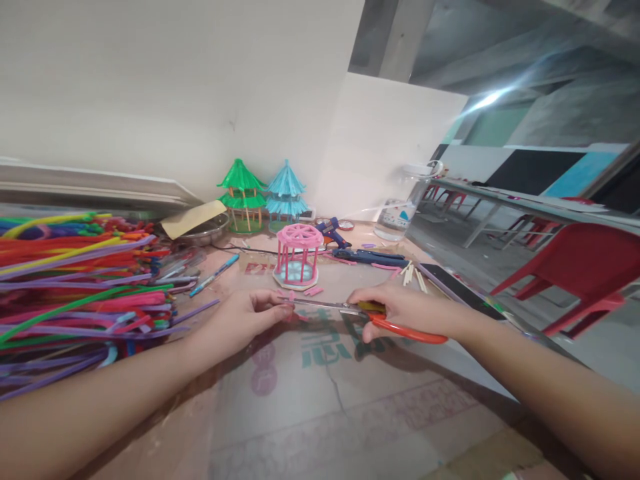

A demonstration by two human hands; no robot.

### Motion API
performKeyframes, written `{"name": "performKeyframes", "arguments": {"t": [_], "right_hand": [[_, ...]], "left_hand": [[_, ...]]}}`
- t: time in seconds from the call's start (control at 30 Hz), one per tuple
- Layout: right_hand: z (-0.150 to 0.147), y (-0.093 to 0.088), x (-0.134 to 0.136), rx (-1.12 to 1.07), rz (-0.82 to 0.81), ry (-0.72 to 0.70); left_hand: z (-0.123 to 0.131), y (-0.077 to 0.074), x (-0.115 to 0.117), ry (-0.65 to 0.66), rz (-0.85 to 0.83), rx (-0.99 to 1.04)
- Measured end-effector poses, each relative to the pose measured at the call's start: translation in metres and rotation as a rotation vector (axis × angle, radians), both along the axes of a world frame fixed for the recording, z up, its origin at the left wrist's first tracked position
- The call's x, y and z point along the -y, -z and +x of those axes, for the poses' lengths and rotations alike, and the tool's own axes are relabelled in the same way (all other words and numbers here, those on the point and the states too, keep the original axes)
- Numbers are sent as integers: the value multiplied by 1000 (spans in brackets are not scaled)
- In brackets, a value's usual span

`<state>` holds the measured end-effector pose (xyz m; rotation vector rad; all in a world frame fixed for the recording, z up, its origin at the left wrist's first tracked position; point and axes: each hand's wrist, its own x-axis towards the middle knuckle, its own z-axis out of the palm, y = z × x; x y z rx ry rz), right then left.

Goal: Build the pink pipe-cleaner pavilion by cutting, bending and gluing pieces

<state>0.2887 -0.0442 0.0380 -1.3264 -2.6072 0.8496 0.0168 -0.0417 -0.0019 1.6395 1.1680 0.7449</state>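
Observation:
My right hand (383, 310) grips scissors (400, 328) with orange and yellow handles, their blades pointing left. At the blade tips, my left hand (257, 312) is closed in a pinch on what looks like a short pink pipe cleaner piece (291, 297), partly hidden by fingers and blades. Just beyond the blades stands a small pink pavilion frame (300, 239), with upright posts and a spoked top, on a pale base. Pink scraps (314, 291) lie in front of it.
Colourful pipe cleaners (80, 287) are piled at left, near a blue pen (215, 275). Behind stand a green pavilion (242, 193), a blue pavilion (287, 193) and a glue gun (336, 232). Dark-handled pliers (373, 257), pale sticks (414, 277), a phone (457, 290) and a clear jug (400, 207) are at right.

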Motion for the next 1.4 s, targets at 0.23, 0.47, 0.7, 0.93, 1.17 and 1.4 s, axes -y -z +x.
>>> {"name": "performKeyframes", "arguments": {"t": [0.23, 0.47, 0.7, 0.93, 1.17, 1.4], "right_hand": [[2, 2, -2, -22, -23, -20], [-1, -4, 2, 20, -13, -2], [1, 1, -2, -12, -14, -9], [1, -2, 1, 11, 17, -72], [0, 0, -1, 1, -21, -21], [-1, 0, 1, -18, -48, -23]], "left_hand": [[-2, 4, -2, -36, 19, -62], [1, -1, -1, -27, -34, -36], [0, 4, -4, -30, -70, 22], [-2, 8, -7, -31, -48, 7], [-2, 8, -6, -34, -77, 36], [0, 4, -4, -40, -81, 36]]}}
